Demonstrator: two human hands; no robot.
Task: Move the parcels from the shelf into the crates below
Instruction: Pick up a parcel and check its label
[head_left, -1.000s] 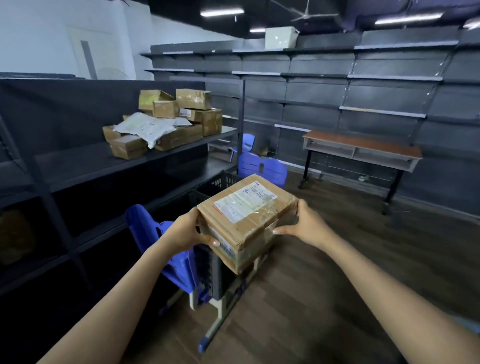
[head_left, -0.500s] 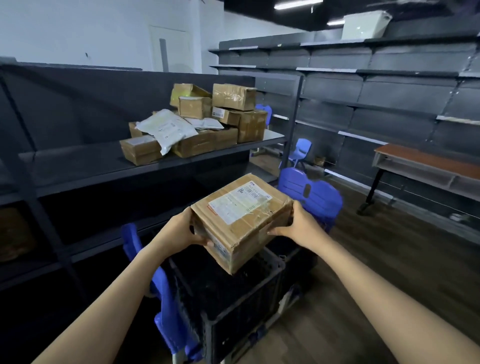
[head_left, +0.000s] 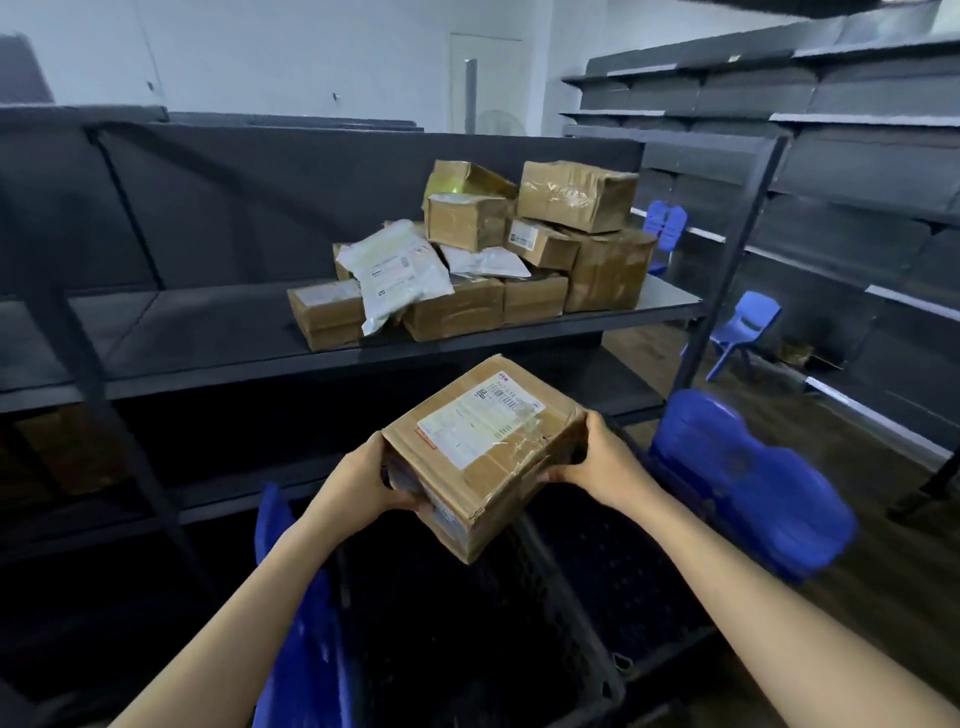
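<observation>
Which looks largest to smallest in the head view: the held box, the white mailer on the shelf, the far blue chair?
1. Held box, nearest the camera.
2. White mailer.
3. Far blue chair; farthest off, so likely bigger than it looks here.

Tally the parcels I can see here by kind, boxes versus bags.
Cardboard boxes on the shelf: 9 visible
Held box, in left hand and right hand: 1
White bags on the shelf: 2
Total: 12 parcels
</observation>
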